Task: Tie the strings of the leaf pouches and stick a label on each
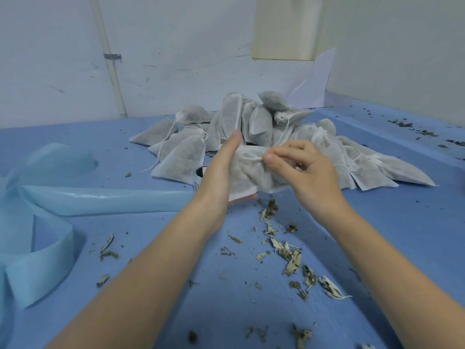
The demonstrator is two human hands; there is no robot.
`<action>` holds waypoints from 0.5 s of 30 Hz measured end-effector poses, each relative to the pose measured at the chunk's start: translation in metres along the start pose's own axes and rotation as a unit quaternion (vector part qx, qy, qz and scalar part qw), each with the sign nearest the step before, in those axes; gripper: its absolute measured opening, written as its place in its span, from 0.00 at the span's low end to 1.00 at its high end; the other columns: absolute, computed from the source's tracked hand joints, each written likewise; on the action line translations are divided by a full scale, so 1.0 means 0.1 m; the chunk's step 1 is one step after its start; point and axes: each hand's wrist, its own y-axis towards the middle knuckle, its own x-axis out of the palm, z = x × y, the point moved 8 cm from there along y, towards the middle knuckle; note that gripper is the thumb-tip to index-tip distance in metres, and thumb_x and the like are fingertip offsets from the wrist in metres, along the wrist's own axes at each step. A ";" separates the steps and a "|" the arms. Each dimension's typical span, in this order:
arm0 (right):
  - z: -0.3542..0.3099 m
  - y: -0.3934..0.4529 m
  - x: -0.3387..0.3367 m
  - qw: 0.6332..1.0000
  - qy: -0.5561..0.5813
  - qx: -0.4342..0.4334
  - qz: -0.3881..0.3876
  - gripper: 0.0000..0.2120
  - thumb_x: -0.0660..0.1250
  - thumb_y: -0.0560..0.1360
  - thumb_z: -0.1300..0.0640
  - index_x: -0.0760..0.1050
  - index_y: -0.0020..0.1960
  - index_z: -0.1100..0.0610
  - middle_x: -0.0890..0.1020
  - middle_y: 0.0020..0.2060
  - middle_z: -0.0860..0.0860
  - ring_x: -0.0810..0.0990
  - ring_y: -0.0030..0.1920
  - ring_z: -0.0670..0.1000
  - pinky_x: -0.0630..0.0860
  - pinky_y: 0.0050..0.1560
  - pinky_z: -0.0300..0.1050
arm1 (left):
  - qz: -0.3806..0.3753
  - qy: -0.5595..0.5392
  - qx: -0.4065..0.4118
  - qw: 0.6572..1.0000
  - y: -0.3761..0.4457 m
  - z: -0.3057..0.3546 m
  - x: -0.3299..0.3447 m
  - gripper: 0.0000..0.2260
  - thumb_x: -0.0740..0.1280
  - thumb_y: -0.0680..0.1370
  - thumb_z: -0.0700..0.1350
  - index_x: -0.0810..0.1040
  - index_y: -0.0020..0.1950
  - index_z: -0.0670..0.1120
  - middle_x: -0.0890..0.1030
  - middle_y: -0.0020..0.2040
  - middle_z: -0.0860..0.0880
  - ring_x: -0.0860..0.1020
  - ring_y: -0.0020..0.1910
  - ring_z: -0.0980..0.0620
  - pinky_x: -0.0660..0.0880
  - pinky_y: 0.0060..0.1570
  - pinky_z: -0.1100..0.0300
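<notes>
I hold one white mesh pouch of dried leaves (247, 172) between my hands above the blue foam surface (402, 222), my left hand (221, 170) on its left, my right hand (302, 167) on its right. Behind it lies the heap of filled pouches (251, 119) against the wall. Loose leaf scraps (289, 255) lie before me, pale blue foam strips (105, 200) to my left.

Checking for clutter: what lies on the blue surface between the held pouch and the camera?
In the head view, scattered dried leaf bits lie below the held pouch, between both forearms.
</notes>
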 end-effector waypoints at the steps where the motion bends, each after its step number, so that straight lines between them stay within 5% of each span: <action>1: -0.01 0.00 0.00 1.000 -0.016 -0.005 -0.001 0.03 0.71 0.73 0.52 0.81 0.45 0.43 0.77 0.49 0.47 0.73 0.49 0.37 0.68 0.49 0.26 | -0.015 0.001 0.000 1.000 -0.02 0.01 0.03 0.25 0.64 0.70 0.65 0.81 0.53 0.47 0.85 0.49 0.45 0.83 0.50 0.47 0.79 0.50 0.51; 3: -0.03 0.00 -0.01 0.999 -0.038 -0.016 -0.005 0.03 0.71 0.73 0.53 0.82 0.46 0.46 0.76 0.48 0.48 0.73 0.47 0.38 0.67 0.48 0.25 | -0.011 0.016 0.015 1.000 -0.02 0.02 0.03 0.24 0.67 0.70 0.60 0.80 0.56 0.43 0.84 0.49 0.44 0.83 0.49 0.46 0.81 0.44 0.52; 7: -0.09 0.02 0.04 0.996 -0.078 -0.047 -0.018 0.04 0.71 0.73 0.53 0.81 0.46 0.44 0.74 0.47 0.43 0.72 0.48 0.37 0.66 0.49 0.25 | 0.056 0.028 0.038 0.997 0.02 0.02 -0.10 0.13 0.65 0.78 0.44 0.77 0.59 0.38 0.82 0.53 0.41 0.81 0.53 0.43 0.76 0.57 0.48; 10: -0.06 0.09 0.09 0.999 -0.016 -0.028 -0.021 0.05 0.69 0.75 0.52 0.80 0.44 0.41 0.76 0.47 0.40 0.74 0.49 0.35 0.69 0.53 0.29 | 0.080 0.033 0.059 0.994 0.04 0.08 -0.18 0.13 0.64 0.79 0.43 0.75 0.61 0.38 0.81 0.55 0.41 0.80 0.55 0.43 0.73 0.61 0.45; 13: 0.11 0.17 0.13 0.992 0.114 0.057 0.009 0.08 0.62 0.80 0.51 0.79 0.53 0.47 0.81 0.51 0.42 0.79 0.54 0.43 0.74 0.59 0.42 | 0.135 0.027 0.090 0.986 0.07 0.20 -0.37 0.13 0.63 0.80 0.44 0.74 0.62 0.40 0.80 0.58 0.42 0.78 0.58 0.44 0.72 0.62 0.44; 15: 0.19 0.22 0.18 0.998 0.023 0.058 -0.001 0.11 0.60 0.81 0.57 0.78 0.59 0.54 0.82 0.54 0.48 0.79 0.55 0.48 0.74 0.61 0.44 | 0.185 0.041 0.104 0.976 0.08 0.27 -0.54 0.14 0.63 0.79 0.46 0.73 0.63 0.42 0.79 0.58 0.43 0.77 0.58 0.44 0.73 0.60 0.44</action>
